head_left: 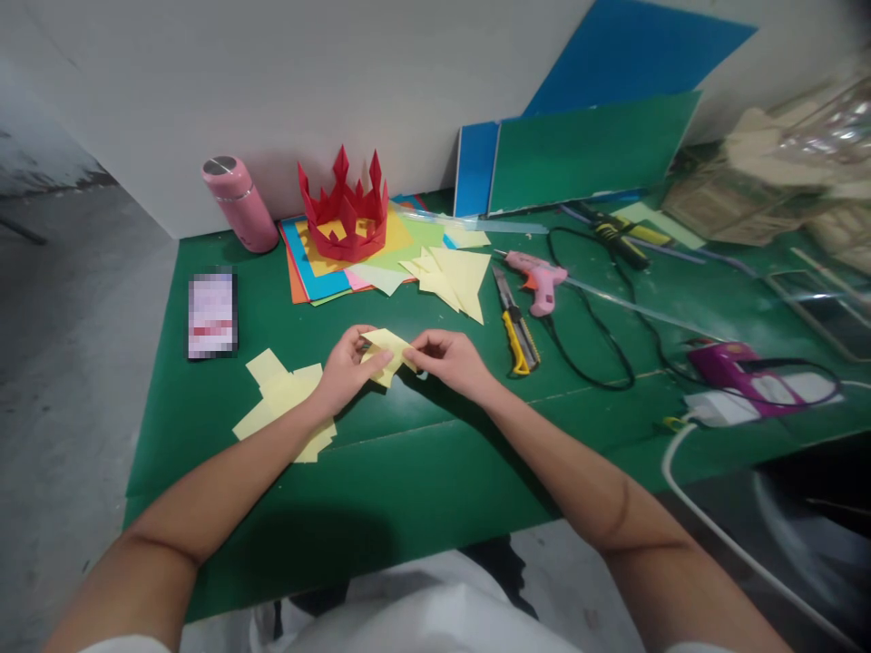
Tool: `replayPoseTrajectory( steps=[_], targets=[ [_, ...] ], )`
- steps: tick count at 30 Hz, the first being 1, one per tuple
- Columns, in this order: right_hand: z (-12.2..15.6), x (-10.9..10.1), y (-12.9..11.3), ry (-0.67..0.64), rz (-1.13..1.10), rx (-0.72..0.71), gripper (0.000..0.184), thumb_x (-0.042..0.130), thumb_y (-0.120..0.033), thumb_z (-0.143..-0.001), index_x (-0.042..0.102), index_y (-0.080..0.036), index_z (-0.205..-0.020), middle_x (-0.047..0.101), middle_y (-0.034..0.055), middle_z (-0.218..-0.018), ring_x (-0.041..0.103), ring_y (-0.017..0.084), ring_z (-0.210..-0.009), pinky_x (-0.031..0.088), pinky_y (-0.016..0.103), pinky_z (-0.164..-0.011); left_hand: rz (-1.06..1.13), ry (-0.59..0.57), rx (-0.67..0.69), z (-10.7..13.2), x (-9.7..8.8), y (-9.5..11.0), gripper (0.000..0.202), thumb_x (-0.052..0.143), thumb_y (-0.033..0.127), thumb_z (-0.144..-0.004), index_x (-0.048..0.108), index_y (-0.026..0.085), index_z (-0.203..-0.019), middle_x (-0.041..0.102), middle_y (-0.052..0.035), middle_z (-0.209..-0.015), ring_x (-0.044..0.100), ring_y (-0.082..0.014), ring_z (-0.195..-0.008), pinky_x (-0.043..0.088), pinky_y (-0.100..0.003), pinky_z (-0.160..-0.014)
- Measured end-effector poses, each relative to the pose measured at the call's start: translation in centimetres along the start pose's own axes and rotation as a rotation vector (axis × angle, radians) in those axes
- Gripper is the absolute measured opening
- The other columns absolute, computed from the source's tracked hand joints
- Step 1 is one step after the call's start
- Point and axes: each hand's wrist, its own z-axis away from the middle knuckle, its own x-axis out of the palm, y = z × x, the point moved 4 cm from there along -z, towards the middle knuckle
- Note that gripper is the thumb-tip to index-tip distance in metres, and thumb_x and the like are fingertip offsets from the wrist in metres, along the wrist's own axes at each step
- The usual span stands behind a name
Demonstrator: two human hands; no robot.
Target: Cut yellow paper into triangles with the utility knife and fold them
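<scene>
Between my two hands, above the middle of the green table, is a partly folded piece of pale yellow paper (385, 348). My left hand (348, 370) is closed on its left side, the thumb lying across the paper. At the right edge, my right hand (449, 359) pinches the same paper between thumb and fingers. Under and beside my left forearm lie several flat yellow paper pieces (276, 390). Folded yellow paper pieces (455, 277) rest in a heap beyond my hands.
A red paper crown (348, 238) stands on coloured sheets (299, 272). Left are a pink bottle (241, 207) and a phone (212, 314). To the right lie a yellow utility knife (517, 331), a pink glue gun (541, 279) with its cord, and a power strip (738, 376).
</scene>
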Motion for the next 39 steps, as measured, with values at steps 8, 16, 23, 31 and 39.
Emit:
replayPoseTrajectory(
  steps=[8, 16, 23, 31, 39],
  targets=[
    [0.2, 0.3, -0.4, -0.085, 0.003, -0.009, 0.036, 0.072, -0.051, -0.07, 0.063, -0.017, -0.072, 0.06, -0.0015, -0.062, 0.05, 0.008, -0.053, 0.041, 0.023, -0.052, -0.072, 0.087, -0.015, -0.1, -0.5, -0.1, 0.041, 0.079, 0.048, -0.063, 0.054, 0.016, -0.066, 0.054, 0.0038, -0.058, 0.048, -0.0079, -0.052, 0.04, -0.021, -0.051],
    [0.1, 0.4, -0.7, -0.07, -0.09, -0.028, 0.036, 0.074, -0.05, -0.069, 0.064, -0.017, -0.077, 0.061, -0.0016, -0.066, 0.053, 0.009, -0.056, 0.043, 0.023, -0.053, -0.192, -0.09, 0.029, 0.3, 0.4, -0.1, 0.03, 0.075, 0.039, -0.069, 0.06, 0.017, -0.083, 0.063, -0.0008, -0.073, 0.057, -0.0117, -0.064, 0.044, -0.024, -0.058],
    [-0.1, 0.6, -0.2, -0.013, -0.193, 0.055, 0.039, 0.077, -0.052, -0.065, 0.06, -0.017, -0.072, 0.059, -0.0038, -0.057, 0.053, 0.008, -0.049, 0.045, 0.023, -0.051, -0.134, 0.051, 0.133, 0.4, 0.3, 0.2, 0.04, 0.073, 0.028, -0.066, 0.045, 0.021, -0.094, 0.057, 0.0012, -0.085, 0.059, -0.0123, -0.074, 0.048, -0.024, -0.065],
    [0.0, 0.8, -0.1, -0.068, -0.258, 0.078, 0.038, 0.08, -0.047, -0.064, 0.061, -0.018, -0.079, 0.065, -0.0026, -0.062, 0.061, 0.009, -0.057, 0.051, 0.024, -0.059, -0.199, 0.056, 0.119, 0.6, 0.2, 0.2, 0.044, 0.074, 0.027, -0.067, 0.048, 0.021, -0.102, 0.06, 0.0012, -0.083, 0.057, -0.0118, -0.063, 0.047, -0.024, -0.058],
    [0.0, 0.5, 0.1, -0.044, -0.203, 0.106, 0.034, 0.079, -0.048, -0.063, 0.068, -0.017, -0.072, 0.064, -0.0018, -0.063, 0.057, 0.008, -0.057, 0.047, 0.023, -0.058, -0.222, -0.006, 0.109, 0.6, 0.2, -0.1, 0.043, 0.072, 0.027, -0.068, 0.046, 0.021, -0.103, 0.059, 0.0033, -0.074, 0.054, -0.0108, -0.058, 0.044, -0.023, -0.054]
  ],
)
